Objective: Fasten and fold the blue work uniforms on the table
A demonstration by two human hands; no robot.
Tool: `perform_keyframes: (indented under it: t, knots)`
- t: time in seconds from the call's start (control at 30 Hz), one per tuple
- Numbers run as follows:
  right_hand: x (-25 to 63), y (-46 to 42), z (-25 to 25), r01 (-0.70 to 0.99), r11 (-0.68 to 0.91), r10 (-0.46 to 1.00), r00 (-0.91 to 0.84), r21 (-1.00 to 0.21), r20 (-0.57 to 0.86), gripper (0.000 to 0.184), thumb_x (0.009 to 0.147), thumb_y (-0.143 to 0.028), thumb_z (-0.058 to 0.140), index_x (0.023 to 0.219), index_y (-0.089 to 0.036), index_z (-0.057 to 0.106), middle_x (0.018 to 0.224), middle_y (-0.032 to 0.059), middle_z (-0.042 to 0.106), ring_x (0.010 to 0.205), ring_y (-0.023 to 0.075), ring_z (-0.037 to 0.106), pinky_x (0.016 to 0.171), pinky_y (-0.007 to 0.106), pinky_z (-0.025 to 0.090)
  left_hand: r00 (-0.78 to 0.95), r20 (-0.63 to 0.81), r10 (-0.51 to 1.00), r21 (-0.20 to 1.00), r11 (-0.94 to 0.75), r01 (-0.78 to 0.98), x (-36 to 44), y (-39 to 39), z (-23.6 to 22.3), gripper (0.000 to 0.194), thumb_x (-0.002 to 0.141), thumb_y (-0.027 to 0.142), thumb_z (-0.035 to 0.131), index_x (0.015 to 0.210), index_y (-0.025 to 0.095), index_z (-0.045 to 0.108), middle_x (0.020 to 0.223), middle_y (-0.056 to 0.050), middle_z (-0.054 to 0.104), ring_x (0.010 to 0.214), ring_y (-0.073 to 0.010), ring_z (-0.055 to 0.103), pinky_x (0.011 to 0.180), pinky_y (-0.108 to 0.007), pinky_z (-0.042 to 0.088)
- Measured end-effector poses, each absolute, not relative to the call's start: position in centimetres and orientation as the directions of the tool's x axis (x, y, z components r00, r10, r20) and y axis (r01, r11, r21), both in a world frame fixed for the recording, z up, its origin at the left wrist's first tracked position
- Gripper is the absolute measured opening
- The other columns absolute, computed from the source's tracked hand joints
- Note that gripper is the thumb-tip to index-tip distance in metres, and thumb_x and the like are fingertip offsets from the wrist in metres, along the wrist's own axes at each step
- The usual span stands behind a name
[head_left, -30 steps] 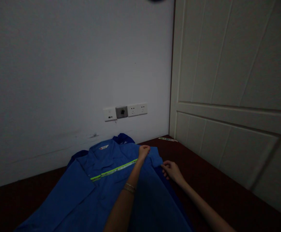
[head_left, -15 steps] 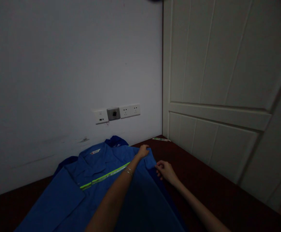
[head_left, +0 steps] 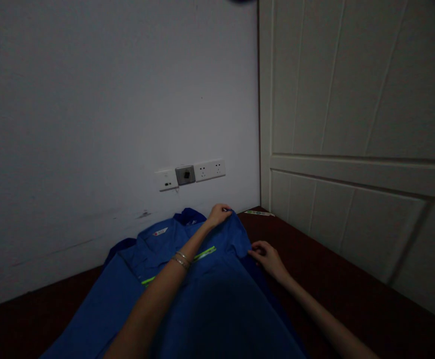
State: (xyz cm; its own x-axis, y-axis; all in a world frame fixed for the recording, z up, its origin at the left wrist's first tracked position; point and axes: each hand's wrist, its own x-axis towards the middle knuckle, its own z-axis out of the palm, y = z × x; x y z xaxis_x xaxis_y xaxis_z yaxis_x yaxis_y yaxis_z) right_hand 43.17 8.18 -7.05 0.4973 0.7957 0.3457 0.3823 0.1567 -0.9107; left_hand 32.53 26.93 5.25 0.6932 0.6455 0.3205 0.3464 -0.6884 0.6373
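Observation:
A blue work shirt (head_left: 206, 279) with a yellow-green reflective stripe lies spread out, its collar and white label towards the wall. My left hand (head_left: 219, 214), a bracelet on its wrist, reaches across the shirt and pinches the far edge of the right-hand sleeve, lifting it a little. Lower on that same sleeve, my right hand (head_left: 267, 256) grips the near corner between thumb and fingers. Darker blue cloth (head_left: 190, 216) shows beyond the collar and also along the shirt's sides, mostly covered by it.
The dark red surface (head_left: 299, 249) meets a pale wall (head_left: 108, 99) at the back. Several socket plates (head_left: 210, 170) are set in the wall. To the right stands a white panelled door (head_left: 322, 129). A thin patterned strip (head_left: 259, 213) lies near the corner.
My left hand has risen away from me, pulling the sleeve edge up and outward. The sleeve end is stretched wider between both hands. The view has shifted slightly left.

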Motion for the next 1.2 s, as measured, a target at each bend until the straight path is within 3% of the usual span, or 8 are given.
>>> perform_keyframes:
  t: [0.1, 0.2, 0.3, 0.47, 0.57, 0.97, 1.2]
  knots:
    - [43.2, 8.1, -6.9, 0.465, 0.184, 0.726, 0.529, -0.866, 0.439, 0.043, 0.062, -0.041, 0.068, 0.097, -0.018, 0.059, 0.096, 0.0071, 0.059, 0.080, 0.0186, 0.060, 0.073, 0.033, 0.051, 0.687, 0.315, 0.655, 0.672, -0.665, 0.326, 30.6, 26.9, 6.9, 0.026, 0.073, 0.020, 0.057, 0.093, 0.009, 0.069, 0.065, -0.001, 0.065, 0.051, -0.0084, 0.054, 0.054, -0.019, 0.045]
    - [42.7, 8.3, -7.2, 0.382, 0.158, 0.767, 0.534, -0.911, 0.357, 0.065, 0.059, -0.043, 0.071, 0.114, -0.018, 0.050, 0.113, 0.0113, 0.055, 0.094, 0.0223, 0.059, 0.074, 0.033, 0.052, 0.695, 0.304, 0.651, 0.684, -0.657, 0.317, 29.0, 26.7, 8.1, 0.025, 0.073, 0.018, 0.057, 0.092, 0.008, 0.068, 0.063, -0.002, 0.065, 0.050, -0.0081, 0.055, 0.053, -0.018, 0.045]
    - [41.8, 8.7, -7.7, 0.252, 0.160, 0.827, 0.494, -0.955, 0.269, 0.074, 0.058, -0.043, 0.073, 0.122, -0.019, 0.043, 0.121, 0.0123, 0.053, 0.098, 0.0224, 0.059, 0.076, 0.034, 0.052, 0.699, 0.298, 0.650, 0.701, -0.646, 0.302, 27.8, 26.5, 8.7, 0.023, 0.073, 0.015, 0.056, 0.090, 0.008, 0.068, 0.063, -0.002, 0.064, 0.050, -0.0080, 0.056, 0.052, -0.018, 0.046]
    - [40.7, 9.2, -7.2, 0.051, 0.202, 0.872, 0.446, -0.978, 0.203, 0.064, 0.057, -0.039, 0.074, 0.112, -0.016, 0.051, 0.098, 0.0102, 0.065, 0.088, 0.0224, 0.064, 0.080, 0.036, 0.052, 0.674, 0.291, 0.679, 0.710, -0.625, 0.323, 26.3, 26.3, 9.0, 0.021, 0.072, 0.012, 0.056, 0.088, 0.008, 0.068, 0.063, -0.002, 0.065, 0.048, -0.0074, 0.056, 0.050, -0.017, 0.046]
    - [40.2, 9.3, -6.3, 0.024, 0.211, 0.867, 0.457, -0.977, 0.198, 0.057, 0.056, -0.040, 0.075, 0.104, -0.015, 0.056, 0.088, 0.0089, 0.068, 0.083, 0.0226, 0.065, 0.077, 0.035, 0.052, 0.695, 0.288, 0.659, 0.718, -0.629, 0.299, 25.6, 26.4, 9.1, 0.021, 0.072, 0.012, 0.056, 0.088, 0.007, 0.068, 0.065, -0.003, 0.066, 0.051, -0.0086, 0.058, 0.052, -0.018, 0.047]
    - [39.6, 8.9, -4.8, 0.096, 0.279, 0.797, 0.531, -0.955, 0.286, 0.045, 0.059, -0.050, 0.070, 0.086, -0.014, 0.065, 0.081, 0.0099, 0.071, 0.078, 0.0247, 0.066, 0.072, 0.035, 0.052, 0.683, 0.279, 0.675, 0.689, -0.636, 0.347, 24.0, 27.0, 9.9, 0.019, 0.075, 0.018, 0.058, 0.089, 0.010, 0.070, 0.068, -0.003, 0.068, 0.057, -0.0094, 0.060, 0.054, -0.018, 0.048]
    - [38.1, 7.7, -3.9, 0.278, 0.308, 0.798, 0.444, -0.910, 0.407, 0.034, 0.069, -0.047, 0.064, 0.085, -0.017, 0.066, 0.087, 0.0081, 0.071, 0.087, 0.0250, 0.065, 0.078, 0.036, 0.051, 0.655, 0.342, 0.674, 0.601, -0.693, 0.399, 21.5, 28.4, 9.7, 0.018, 0.072, 0.022, 0.062, 0.083, 0.011, 0.071, 0.068, -0.002, 0.068, 0.056, -0.0094, 0.057, 0.052, -0.017, 0.044]
